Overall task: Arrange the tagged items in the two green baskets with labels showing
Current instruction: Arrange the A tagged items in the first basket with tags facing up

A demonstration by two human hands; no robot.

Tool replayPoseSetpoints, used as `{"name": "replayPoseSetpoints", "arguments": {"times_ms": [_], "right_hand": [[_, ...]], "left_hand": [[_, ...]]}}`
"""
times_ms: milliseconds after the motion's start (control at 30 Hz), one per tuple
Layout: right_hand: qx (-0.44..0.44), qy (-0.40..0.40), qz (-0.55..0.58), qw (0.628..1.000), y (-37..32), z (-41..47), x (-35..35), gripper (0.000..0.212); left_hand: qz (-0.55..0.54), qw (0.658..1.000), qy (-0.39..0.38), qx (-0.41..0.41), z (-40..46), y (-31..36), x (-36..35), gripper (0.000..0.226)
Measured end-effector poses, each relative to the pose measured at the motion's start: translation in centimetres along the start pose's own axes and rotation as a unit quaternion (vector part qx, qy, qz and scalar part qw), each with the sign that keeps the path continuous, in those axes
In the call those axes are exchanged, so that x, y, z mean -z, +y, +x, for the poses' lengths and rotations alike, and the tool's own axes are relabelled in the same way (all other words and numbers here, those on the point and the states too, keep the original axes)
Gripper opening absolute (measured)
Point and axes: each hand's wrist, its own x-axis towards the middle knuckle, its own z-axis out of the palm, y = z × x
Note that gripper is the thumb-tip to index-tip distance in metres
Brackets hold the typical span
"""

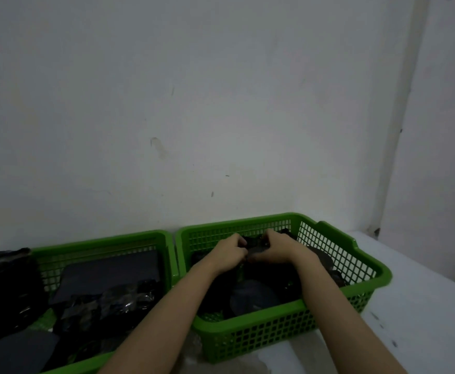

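Two green mesh baskets sit side by side against the wall. The right basket holds several dark packaged items. Both my hands reach into its far end. My left hand and my right hand are closed together on one small black item, which the fingers mostly hide. The left basket holds dark flat pieces and black glossy plastic-wrapped packs. No label can be read in this dim light.
A bulky black plastic-wrapped bundle rises at the left basket's left end. A pale wall stands right behind the baskets, and a corner closes the right side. The baskets rest on a white surface.
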Motion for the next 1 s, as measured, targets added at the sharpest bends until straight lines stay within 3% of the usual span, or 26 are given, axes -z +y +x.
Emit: {"name": "replayPoseSetpoints", "arguments": {"times_ms": [67,133,167,233,267,333,433,567,733,800,867,933,1000], "right_hand": [[-0.007,0.080,0.129,0.988,-0.2,0.1,0.4,0.066],[-0.031,0.145,0.280,0.948,-0.5,0.2,0.9,0.056],[-0.045,0.137,0.380,0.914,-0.5,0.3,1.2,0.052],[-0.084,0.038,0.574,0.814,-0.6,-0.1,1.9,0.043],[-0.097,0.004,0.609,0.787,-0.5,-0.4,1.9,0.041],[-0.095,0.034,0.580,0.809,-0.3,0.1,1.3,0.041],[-0.086,0.169,0.456,0.869,-0.3,1.0,0.6,0.046],[-0.019,0.114,0.408,0.906,-0.7,0.9,0.4,0.050],[-0.006,0.087,0.331,0.940,0.3,1.4,0.2,0.012],[-0.008,0.083,0.274,0.958,0.5,1.6,0.1,0.013],[-0.008,0.081,0.199,0.977,0.5,1.6,-0.2,0.014],[-0.015,0.079,0.144,0.986,0.6,1.6,-0.4,0.027],[-0.033,0.066,0.093,0.993,0.8,1.5,-0.4,0.037]], "left_hand": [[-0.090,0.994,0.058,-0.018,0.2,0.5,0.3,0.026],[-0.158,0.981,0.099,-0.046,-0.1,1.2,0.7,0.020],[-0.175,0.978,0.097,-0.061,-0.4,1.5,0.8,0.025],[-0.215,0.971,0.051,-0.091,-0.7,1.6,0.7,0.032],[-0.236,0.967,0.034,-0.093,-0.8,1.6,0.6,0.034],[-0.258,0.962,0.040,-0.085,-0.6,1.4,0.7,0.041],[-0.197,0.976,0.077,-0.057,-0.4,1.1,0.7,0.052],[-0.144,0.986,0.086,0.008,-0.1,0.4,0.5,0.055],[-0.033,0.995,0.098,0.014,0.2,0.4,0.6,0.055],[-0.025,0.995,0.092,0.007,0.2,0.4,0.6,0.053],[0.004,0.997,0.072,0.000,0.3,0.3,0.6,0.036],[0.035,0.999,0.032,-0.001,0.6,0.0,0.3,0.019],[0.077,0.997,-0.017,-0.010,0.6,-0.2,0.1,0.018]]}}
